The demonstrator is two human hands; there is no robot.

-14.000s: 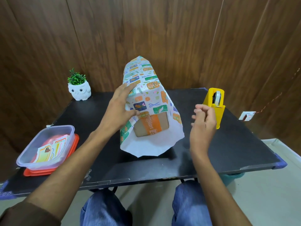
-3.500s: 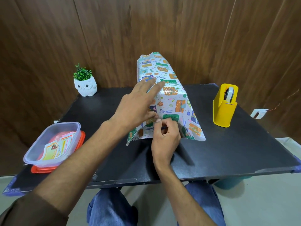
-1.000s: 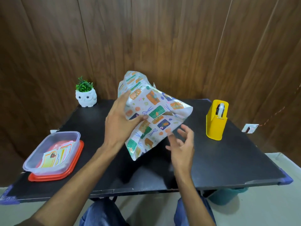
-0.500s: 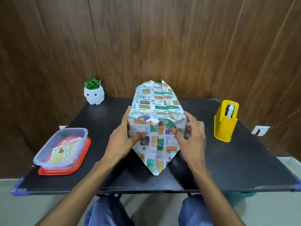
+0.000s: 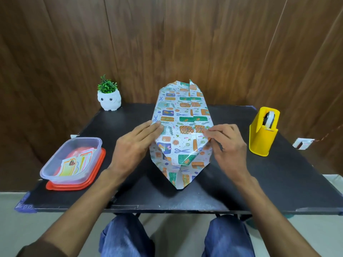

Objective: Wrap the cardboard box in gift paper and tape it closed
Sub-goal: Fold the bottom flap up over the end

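Moved: I shifted up from the near end to the top edges.
Left grip (image 5: 137, 143): flat, pressing gift paper (image 5: 178, 127), box beneath, centre frame.
Right grip (image 5: 226, 145): pinches the right fold.
Handling: thin, tearable; hold creases.

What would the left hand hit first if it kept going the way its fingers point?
The gift paper. The left hand points up and right at the paper's left edge, fingertips touching it.
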